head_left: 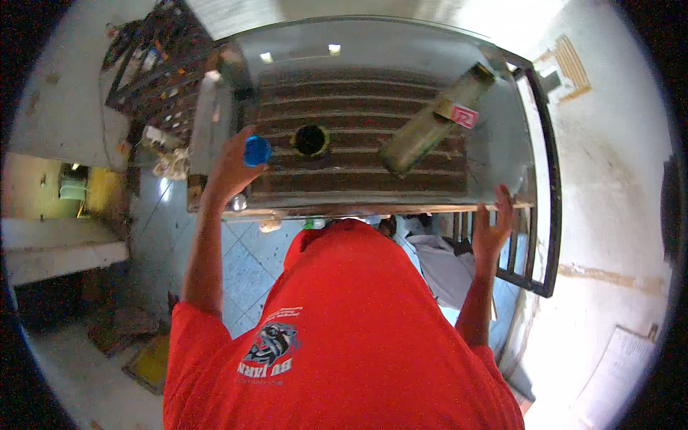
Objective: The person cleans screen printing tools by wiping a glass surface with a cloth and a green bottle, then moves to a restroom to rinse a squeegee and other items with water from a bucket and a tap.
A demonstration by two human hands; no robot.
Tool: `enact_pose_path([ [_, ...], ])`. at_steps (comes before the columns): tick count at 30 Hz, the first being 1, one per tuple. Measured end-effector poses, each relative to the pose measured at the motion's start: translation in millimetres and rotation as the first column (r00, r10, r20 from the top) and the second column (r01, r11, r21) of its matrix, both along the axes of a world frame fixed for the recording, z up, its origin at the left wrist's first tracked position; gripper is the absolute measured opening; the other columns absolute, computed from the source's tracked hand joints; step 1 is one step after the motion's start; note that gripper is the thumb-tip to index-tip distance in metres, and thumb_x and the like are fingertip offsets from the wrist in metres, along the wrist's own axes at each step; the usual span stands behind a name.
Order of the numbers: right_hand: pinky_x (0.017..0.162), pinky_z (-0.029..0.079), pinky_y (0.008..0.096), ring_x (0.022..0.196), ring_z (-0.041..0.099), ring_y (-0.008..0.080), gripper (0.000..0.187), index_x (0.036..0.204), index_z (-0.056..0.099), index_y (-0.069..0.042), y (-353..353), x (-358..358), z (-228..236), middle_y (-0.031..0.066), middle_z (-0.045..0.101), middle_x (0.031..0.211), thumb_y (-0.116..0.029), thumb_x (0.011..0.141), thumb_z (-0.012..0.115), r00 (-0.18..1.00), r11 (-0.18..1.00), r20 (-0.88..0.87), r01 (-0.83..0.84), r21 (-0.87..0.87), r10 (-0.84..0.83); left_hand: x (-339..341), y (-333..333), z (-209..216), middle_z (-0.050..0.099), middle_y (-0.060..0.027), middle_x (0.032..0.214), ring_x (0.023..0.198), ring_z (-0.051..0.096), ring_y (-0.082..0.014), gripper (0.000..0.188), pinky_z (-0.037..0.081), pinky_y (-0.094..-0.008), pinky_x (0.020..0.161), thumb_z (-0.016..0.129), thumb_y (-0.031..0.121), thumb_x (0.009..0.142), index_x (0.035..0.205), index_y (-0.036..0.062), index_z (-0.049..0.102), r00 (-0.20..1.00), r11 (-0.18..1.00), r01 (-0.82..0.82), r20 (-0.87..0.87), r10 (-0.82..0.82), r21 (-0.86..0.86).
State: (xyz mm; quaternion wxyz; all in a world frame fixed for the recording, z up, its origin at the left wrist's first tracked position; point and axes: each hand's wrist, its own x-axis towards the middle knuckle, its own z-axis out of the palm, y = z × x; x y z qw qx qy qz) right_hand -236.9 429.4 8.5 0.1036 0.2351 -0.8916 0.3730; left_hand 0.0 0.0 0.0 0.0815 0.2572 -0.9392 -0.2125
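My left hand is curled around a round blue thing, seen from above, at the left part of a glass-topped case. Just right of it is a dark round opening with a yellow-green rim. A long greenish, box-like piece lies slantwise at the right, a small red-and-white label by its upper half. My right hand is at the case's near right edge. Its fingers are stretched out and hold nothing. Whether the fingertips touch the glass, I cannot tell.
Brown slats show through the glass. A dark metal frame runs along the right side, next to a pale wall. A cluttered dark rack stands at the far left. Below are blue floor tiles and a grey cloth.
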Motion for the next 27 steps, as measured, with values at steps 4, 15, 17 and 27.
enact_pose_path([
  [4,0.088,0.041,0.0374,0.112,0.047,0.0268,0.038,0.115,0.053,-0.005,6.1,3.8,4.7,0.0131,0.047,0.125,-0.006,0.077,0.058,0.997,1.000,-0.075,-0.018,0.011,0.019,-9.7,1.5,2.5,0.046,-0.0191,0.121,0.114,0.043,-0.0358,0.072,0.035,-0.0422,0.096,0.072,0.015,0.065,0.127,0.0081,0.036,0.993,0.997,-0.074,-0.093,0.077,0.035],
  [15,0.085,0.043,0.0317,0.095,0.055,0.0202,0.050,0.122,0.045,-0.004,-48.3,66.6,56.5,0.0107,0.057,0.105,-0.041,0.088,0.048,0.695,0.701,0.464,-0.080,-0.709,0.549,-33.4,111.4,110.2,0.044,-0.0164,0.120,0.112,0.045,-0.0284,0.082,0.036,-0.0414,0.094,0.074,0.018,0.065,0.130,0.0020,0.027,0.766,0.987,0.161,-0.632,-0.118,0.012],
  [17,0.086,0.043,0.0337,0.098,0.054,0.0215,0.059,0.125,0.041,-0.005,-96.5,87.6,87.6,0.0095,0.055,0.110,-0.051,0.088,0.039,0.246,0.558,0.574,0.139,-0.818,0.781,-31.0,139.2,98.1,0.044,-0.0175,0.120,0.113,0.044,-0.0320,0.085,0.034,-0.0429,0.096,0.076,0.017,0.062,0.131,0.0030,0.027,0.807,0.936,0.325,-0.554,-0.202,0.133],
  [27,0.086,0.044,0.0349,0.101,0.054,0.0186,0.050,0.123,0.043,-0.006,-147.7,92.3,61.5,0.0092,0.056,0.111,-0.044,0.091,0.036,-0.001,0.670,0.695,0.267,-0.692,0.719,-33.4,172.7,58.4,0.039,-0.0218,0.125,0.118,0.037,-0.0375,0.087,0.029,-0.0427,0.100,0.075,0.019,0.060,0.130,0.0019,0.026,0.847,0.945,0.248,-0.522,-0.103,0.215],
])
